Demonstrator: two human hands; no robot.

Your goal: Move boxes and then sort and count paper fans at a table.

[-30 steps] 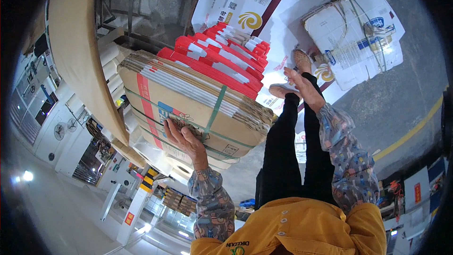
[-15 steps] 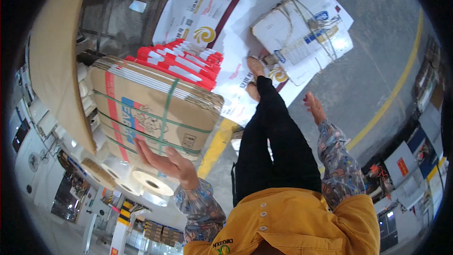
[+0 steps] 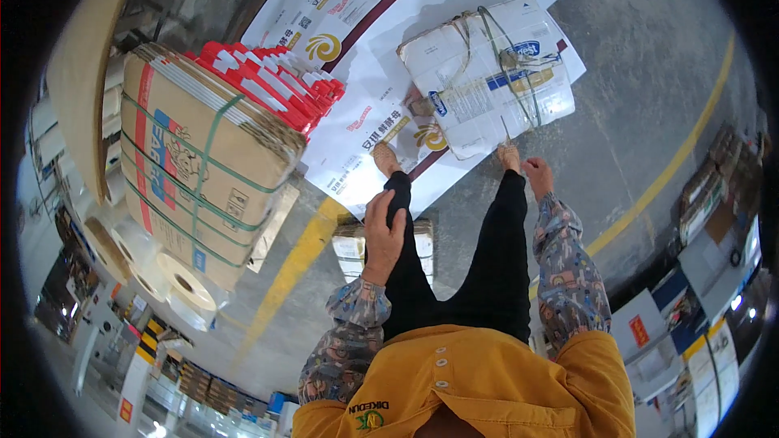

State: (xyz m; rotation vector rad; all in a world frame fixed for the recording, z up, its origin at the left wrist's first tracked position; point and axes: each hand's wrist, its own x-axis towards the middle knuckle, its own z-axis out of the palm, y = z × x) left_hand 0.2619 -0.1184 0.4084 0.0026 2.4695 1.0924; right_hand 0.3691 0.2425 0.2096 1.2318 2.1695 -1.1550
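Note:
My left hand (image 3: 381, 231) hangs open against my left thigh, fingers apart and holding nothing. My right hand (image 3: 537, 172) is down beside my right knee with its fingers curled, and I see nothing in it. Just ahead of my feet a white bundle of flat printed cartons (image 3: 487, 73), tied with straps, lies on large white printed sheets (image 3: 357, 24). To my left stands a tall brown bundle of flat cardboard (image 3: 203, 154) bound with green straps. Neither hand touches either bundle.
Red-and-white flat cartons (image 3: 268, 85) are stacked behind the brown bundle. White paper rolls (image 3: 187, 280) lie at lower left. A small flat bundle (image 3: 353, 247) sits by my left leg. Yellow floor lines (image 3: 292, 268) cross the grey concrete. Stacked goods (image 3: 714, 203) line the right.
My left hand has come off the brown bundle and dropped to my thigh. My right hand has lowered and curled. My view has swung toward the white bundle.

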